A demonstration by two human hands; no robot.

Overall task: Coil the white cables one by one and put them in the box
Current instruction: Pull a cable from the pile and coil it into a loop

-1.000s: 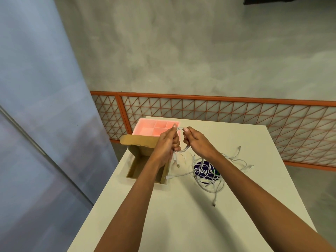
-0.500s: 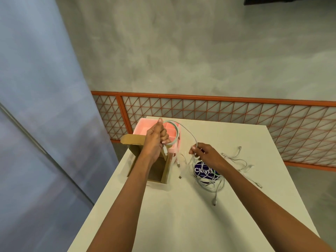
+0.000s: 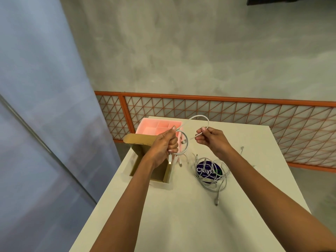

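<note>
My left hand [image 3: 164,145] grips a partly coiled white cable [image 3: 186,142] above the open cardboard box [image 3: 145,160]; one plug hangs below my fist. The cable arcs up and over to my right hand [image 3: 211,140], which pinches its free length between thumb and fingers. A tangled pile of several more white cables [image 3: 214,176] lies on the table [image 3: 181,215] on a dark round sticker, below my right wrist. The box stands at the table's left edge with its flap raised.
A pink divided tray [image 3: 154,127] sits behind the cardboard box at the table's far left corner. An orange lattice railing [image 3: 236,113] runs behind the table. A grey-blue panel [image 3: 36,124] stands to the left. A loose cable end [image 3: 242,148] lies to the right.
My right hand has risen from the cable pile to the level of my left hand, drawing the cable up into a new loop. My left hand stays above the box with the coil.
</note>
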